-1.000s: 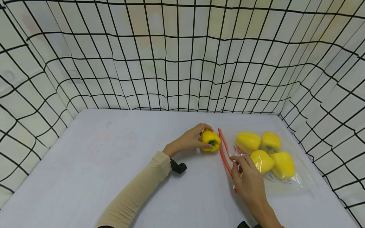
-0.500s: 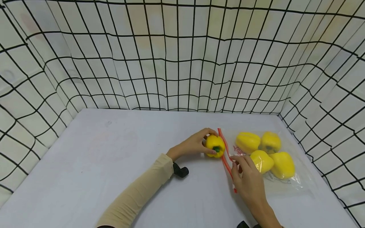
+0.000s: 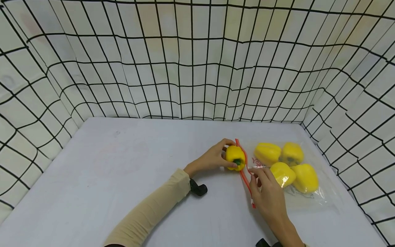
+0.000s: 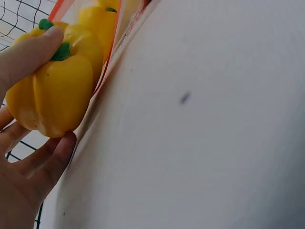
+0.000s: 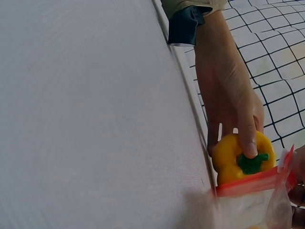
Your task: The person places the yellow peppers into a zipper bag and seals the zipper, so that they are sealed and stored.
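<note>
A yellow bell pepper (image 3: 235,157) with a green stem is gripped by my left hand (image 3: 213,157), thumb by the stem and fingers round the far side. It sits at the mouth of a clear zip bag (image 3: 327,195), against the red zip edge (image 3: 246,181). My right hand (image 3: 271,195) pinches that red edge near its middle. Inside the bag lie several yellow bell peppers (image 3: 305,178). In the left wrist view the held pepper (image 4: 62,90) has its far end at the bag opening; the right wrist view shows it partly behind the red edge (image 5: 248,183).
The white tabletop (image 3: 123,178) spreads out to the left of the bag. Black netting (image 3: 191,75) over white walls stands behind the table and on both sides. A dark wrist-worn device (image 3: 198,188) juts from the left sleeve.
My left hand has moved right and slightly nearer with the bell pepper, bringing it to the bag's mouth. The right hand has stayed in place on the red edge.
</note>
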Action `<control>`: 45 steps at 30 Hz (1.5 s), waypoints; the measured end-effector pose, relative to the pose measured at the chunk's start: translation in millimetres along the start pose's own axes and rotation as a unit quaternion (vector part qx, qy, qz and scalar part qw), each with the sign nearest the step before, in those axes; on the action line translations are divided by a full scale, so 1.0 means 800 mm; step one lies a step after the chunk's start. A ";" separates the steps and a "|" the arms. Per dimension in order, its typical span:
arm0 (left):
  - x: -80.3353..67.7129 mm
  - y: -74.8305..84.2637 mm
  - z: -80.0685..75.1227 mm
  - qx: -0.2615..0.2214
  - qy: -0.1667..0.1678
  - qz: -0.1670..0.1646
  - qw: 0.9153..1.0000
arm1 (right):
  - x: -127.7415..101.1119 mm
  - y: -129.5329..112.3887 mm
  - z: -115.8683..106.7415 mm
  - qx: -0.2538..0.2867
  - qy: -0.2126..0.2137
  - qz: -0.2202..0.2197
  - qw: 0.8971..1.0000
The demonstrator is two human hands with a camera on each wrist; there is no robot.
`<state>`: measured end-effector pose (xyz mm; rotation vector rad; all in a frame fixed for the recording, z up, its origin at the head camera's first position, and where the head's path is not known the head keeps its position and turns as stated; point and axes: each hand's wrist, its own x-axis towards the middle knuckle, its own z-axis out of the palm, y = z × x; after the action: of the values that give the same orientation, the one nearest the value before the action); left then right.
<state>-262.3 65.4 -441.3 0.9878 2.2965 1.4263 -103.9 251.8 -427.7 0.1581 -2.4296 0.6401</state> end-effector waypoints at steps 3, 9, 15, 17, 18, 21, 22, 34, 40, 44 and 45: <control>0.000 0.002 0.004 -0.004 0.008 -0.004 1.000 | 0.000 -0.001 0.000 -0.003 -0.005 0.005 1.000; -0.001 0.006 0.011 -0.006 0.015 -0.009 1.000 | 0.000 -0.001 0.001 -0.010 -0.011 0.009 1.000; 0.001 0.005 0.017 -0.012 0.015 0.016 1.000 | 0.000 -0.001 0.001 -0.009 -0.003 0.001 1.000; 0.002 0.006 0.019 -0.015 0.016 0.021 1.000 | 0.000 -0.001 0.001 -0.008 -0.001 0.001 1.000; 0.002 0.006 0.020 -0.016 0.017 0.022 0.999 | 0.000 -0.001 0.000 -0.007 0.000 0.001 1.000; 0.003 0.006 0.024 -0.020 0.020 0.016 0.999 | 0.000 -0.001 0.000 -0.006 -0.001 0.003 1.000; 0.003 0.006 0.025 -0.024 0.021 0.014 0.999 | 0.000 -0.001 0.000 -0.006 -0.002 0.004 1.000; 0.002 0.014 0.035 -0.026 0.032 0.010 0.999 | 0.000 0.000 0.000 -0.003 0.009 -0.011 1.000; 0.001 0.018 0.040 -0.013 0.045 0.011 0.999 | 0.000 0.000 -0.001 0.007 0.018 -0.021 1.000; 0.002 0.017 0.043 -0.004 0.051 0.009 0.999 | 0.000 0.000 -0.001 0.013 0.020 -0.028 0.999; 0.002 0.016 0.044 -0.003 0.051 0.009 0.999 | 0.000 0.000 -0.001 0.015 0.021 -0.030 0.999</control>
<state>-239.2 94.6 -446.8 0.9569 2.3590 1.5240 -103.7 252.2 -427.0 0.2270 -2.3668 0.6476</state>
